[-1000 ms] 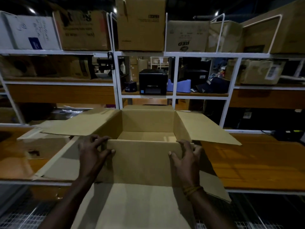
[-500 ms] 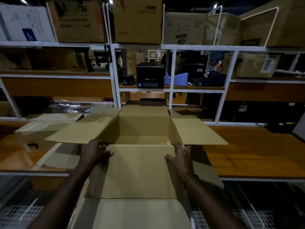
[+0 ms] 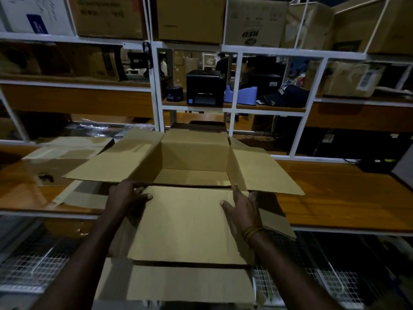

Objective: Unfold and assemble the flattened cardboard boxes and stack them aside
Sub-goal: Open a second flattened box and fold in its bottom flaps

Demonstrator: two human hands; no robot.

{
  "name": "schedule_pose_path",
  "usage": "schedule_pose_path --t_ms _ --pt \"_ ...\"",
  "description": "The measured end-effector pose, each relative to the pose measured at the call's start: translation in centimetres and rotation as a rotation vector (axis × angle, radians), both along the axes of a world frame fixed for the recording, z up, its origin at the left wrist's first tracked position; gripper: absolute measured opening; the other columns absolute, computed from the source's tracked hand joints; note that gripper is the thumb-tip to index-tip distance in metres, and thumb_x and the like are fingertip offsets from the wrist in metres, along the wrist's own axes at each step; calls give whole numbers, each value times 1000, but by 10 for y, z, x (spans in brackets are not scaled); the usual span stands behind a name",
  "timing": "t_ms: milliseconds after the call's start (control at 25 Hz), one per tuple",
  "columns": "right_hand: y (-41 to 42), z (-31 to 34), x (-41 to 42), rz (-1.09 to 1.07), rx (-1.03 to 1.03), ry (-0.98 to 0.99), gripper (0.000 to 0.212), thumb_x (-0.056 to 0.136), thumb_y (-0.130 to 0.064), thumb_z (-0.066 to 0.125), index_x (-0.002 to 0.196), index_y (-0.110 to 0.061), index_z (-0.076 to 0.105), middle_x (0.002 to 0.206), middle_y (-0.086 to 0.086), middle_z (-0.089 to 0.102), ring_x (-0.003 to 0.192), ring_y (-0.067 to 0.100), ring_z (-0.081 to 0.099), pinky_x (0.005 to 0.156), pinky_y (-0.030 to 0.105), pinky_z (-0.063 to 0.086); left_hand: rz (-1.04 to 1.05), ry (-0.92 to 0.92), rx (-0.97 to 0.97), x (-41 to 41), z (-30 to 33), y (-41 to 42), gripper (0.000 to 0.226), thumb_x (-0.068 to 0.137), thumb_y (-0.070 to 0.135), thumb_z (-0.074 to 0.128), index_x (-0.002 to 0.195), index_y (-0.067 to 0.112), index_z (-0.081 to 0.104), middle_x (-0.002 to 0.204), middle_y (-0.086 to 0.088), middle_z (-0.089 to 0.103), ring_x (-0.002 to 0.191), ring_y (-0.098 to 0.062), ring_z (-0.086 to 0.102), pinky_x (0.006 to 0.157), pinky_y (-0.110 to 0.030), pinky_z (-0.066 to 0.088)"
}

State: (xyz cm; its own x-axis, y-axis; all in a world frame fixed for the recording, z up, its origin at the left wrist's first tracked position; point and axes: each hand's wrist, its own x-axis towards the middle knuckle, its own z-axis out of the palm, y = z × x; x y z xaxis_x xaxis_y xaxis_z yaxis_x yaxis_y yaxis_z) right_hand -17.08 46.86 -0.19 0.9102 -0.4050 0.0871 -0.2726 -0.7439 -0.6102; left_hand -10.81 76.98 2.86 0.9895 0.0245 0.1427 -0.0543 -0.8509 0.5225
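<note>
The opened cardboard box (image 3: 194,166) sits upright on the wooden workbench (image 3: 348,198), side flaps splayed outward and its near wall facing the person. To move it without racking it out of square, both sides should lift evenly. The left hand (image 3: 127,198) curls over the wall's top-left corner, while the right hand (image 3: 243,209) lies flat, fingers spread, against its right edge.
</note>
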Motion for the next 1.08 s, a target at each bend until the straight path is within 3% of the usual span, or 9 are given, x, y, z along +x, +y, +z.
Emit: schedule_pose_path --t_ms 240,360,440,520,680,880,1080 --pt "10 -5 -12 15 -66 -39 65 88 -55 62 147 -39 38 133 12 25 124 33 38 99 43 46 59 137 86 14 -11 -7 51 68 63 77 115 45 65 119 -2 66 107 -30 60 98 -48 45" --pt "7 -4 -9 52 23 -177 60 83 -44 74 137 -36 51 130 9 27 119 29 43 99 40 49 79 28 -58 11 -8 -8 40 65 55 83 100 40 70 114 -1 69 104 -31 62 95 -47 47" --pt "1 -4 -9 80 66 -208 58 81 -36 78 134 -34 54 132 8 27 119 27 45 98 33 47 68 4 -69 7 -6 -12 43 68 47 85 106 31 72 117 -4 66 114 -32 57 98 -44 42" --pt "-7 -12 -12 91 90 -198 59 81 -36 78 135 -34 53 131 8 28 118 27 48 94 27 44 70 -1 -32 -2 -11 -18 45 70 50 82 110 35 70 124 -4 61 119 -31 52 95 -45 45" --pt "-14 -23 -19 71 62 -151 60 82 -41 75 137 -35 52 133 9 30 120 32 47 98 39 47 8 40 3 -16 -29 -11 46 72 58 77 114 45 64 131 0 56 114 -24 57 87 -45 54" --pt "-13 -29 -20 102 46 -147 60 82 -37 76 135 -38 49 132 8 27 124 33 44 96 41 49 -27 167 229 -14 -31 -9 76 61 62 81 128 45 50 137 -7 45 120 -35 49 93 -51 50" --pt "-19 -37 -29 118 57 -127 57 83 -39 74 134 -40 49 133 7 28 123 32 45 94 39 50 -14 116 201 -21 -44 -9 62 74 71 66 128 44 53 130 -6 47 115 -32 52 90 -44 52"
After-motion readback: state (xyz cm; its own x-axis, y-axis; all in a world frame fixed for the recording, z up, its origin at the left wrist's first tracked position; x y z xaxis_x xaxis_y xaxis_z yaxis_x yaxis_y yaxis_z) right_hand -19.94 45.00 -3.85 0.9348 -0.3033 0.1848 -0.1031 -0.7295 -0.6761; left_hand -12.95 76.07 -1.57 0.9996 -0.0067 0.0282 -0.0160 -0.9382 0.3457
